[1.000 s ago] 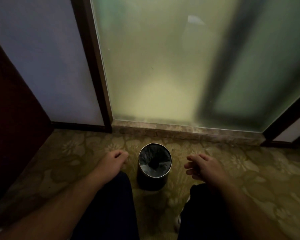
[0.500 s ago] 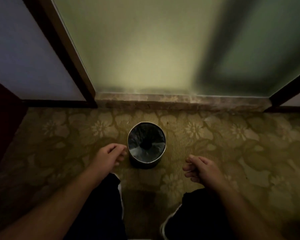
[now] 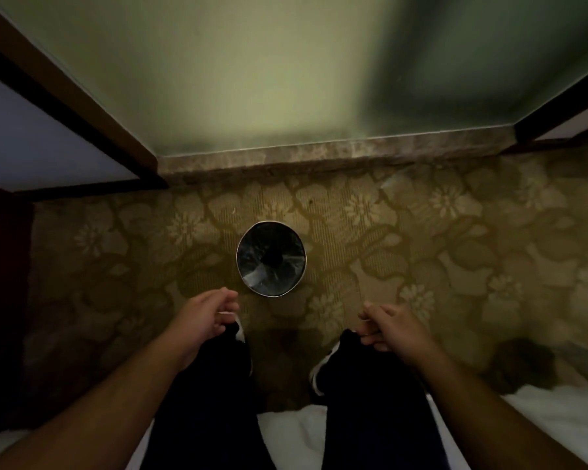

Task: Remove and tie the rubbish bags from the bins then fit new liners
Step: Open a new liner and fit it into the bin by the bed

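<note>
Olive-gold floral carpet (image 3: 421, 232) covers the floor, and on it, nearer the far edge than the person, stands the small round dark bin with a thin silvery rim (image 3: 302, 247). It sits upright, a little short of the mottled stone threshold (image 3: 319, 152) under a frosted greenish glass panel (image 3: 218, 79), and apart from both. A black crinkled plastic bag (image 3: 255, 268) lines the bin, its mouth drawn up to the rim. The middle is too dark to show any rubbish. Closer in, the left hand (image 3: 204, 320) and the right hand (image 3: 392, 329) hang over the person's dark trousers (image 3: 211, 401) and white-edged shoes (image 3: 242, 334), one either side of the bin and both short of it. Their fingers are loosely curled and grip nothing I can make out. A white bed edge (image 3: 540, 412) runs along the near side of the floor. I cannot tell whether this is the used bag or a fresh liner. Since the bag sits in the bin and neither hand touches it, I take the step in hand to be the reach for this bin, with lifting and tying not yet begun. The next move would call for both hands to come forward and down to the rim, pinch the bag's edge on opposite sides and peel it free. The bin must be kept from tipping, as it looks light and narrow.
</note>
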{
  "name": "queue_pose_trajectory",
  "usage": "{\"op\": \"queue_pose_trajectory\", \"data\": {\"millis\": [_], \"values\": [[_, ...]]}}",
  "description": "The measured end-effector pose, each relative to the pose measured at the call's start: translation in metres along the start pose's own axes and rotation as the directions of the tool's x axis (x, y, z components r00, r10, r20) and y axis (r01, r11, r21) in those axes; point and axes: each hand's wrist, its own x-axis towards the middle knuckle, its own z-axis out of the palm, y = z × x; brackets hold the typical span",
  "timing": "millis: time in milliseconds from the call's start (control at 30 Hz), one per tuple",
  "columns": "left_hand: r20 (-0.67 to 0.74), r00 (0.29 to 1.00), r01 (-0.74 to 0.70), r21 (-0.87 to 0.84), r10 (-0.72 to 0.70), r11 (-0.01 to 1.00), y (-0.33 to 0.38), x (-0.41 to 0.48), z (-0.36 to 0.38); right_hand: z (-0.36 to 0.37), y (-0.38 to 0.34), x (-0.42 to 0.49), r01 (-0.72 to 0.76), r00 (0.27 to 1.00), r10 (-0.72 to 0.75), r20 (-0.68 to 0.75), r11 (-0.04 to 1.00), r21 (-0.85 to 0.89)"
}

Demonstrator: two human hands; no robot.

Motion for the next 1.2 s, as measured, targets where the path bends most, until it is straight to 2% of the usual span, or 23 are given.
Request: {"op": "queue_pose_trajectory", "data": {"millis": [233, 367, 533, 800, 1000, 1200], "values": [[0.021, 0.999, -0.034, 0.097, 0.032, 0.995, 0.105, -0.098, 0.015, -0.084, -0.037, -0.107, 0.073, 0.996, -0.068, -0.053, 0.992, 0.098], [0.072, 0.986, -0.162, 0.170, 0.152, 0.972, 0.157, -0.145, 0.062, -0.139, -0.040, -0.148, 0.140, 0.986, -0.127, -0.104, 0.982, 0.130], [0.130, 0.962, -0.265, 0.249, 0.239, 0.932, 0.191, -0.168, 0.118, -0.195, -0.017, -0.178, 0.176, 0.965, -0.118, -0.234, 0.953, 0.246], [0.287, 0.926, -0.337, 0.337, 0.245, 0.879, 0.243, -0.191, 0.242, -0.278, 0.039, -0.215, 0.130, 0.924, 0.076, -0.375, 0.859, 0.495], [0.403, 0.901, -0.350, 0.461, 0.160, 0.816, 0.286, -0.164, 0.350, -0.321, 0.072, -0.221, 0.141, 0.850, 0.239, -0.469, 0.755, 0.641], [0.523, 0.851, -0.349, 0.486, 0.053, 0.801, 0.348, -0.143, 0.458, -0.380, 0.067, -0.218, 0.177, 0.772, 0.350, -0.531, 0.684, 0.708]]}}
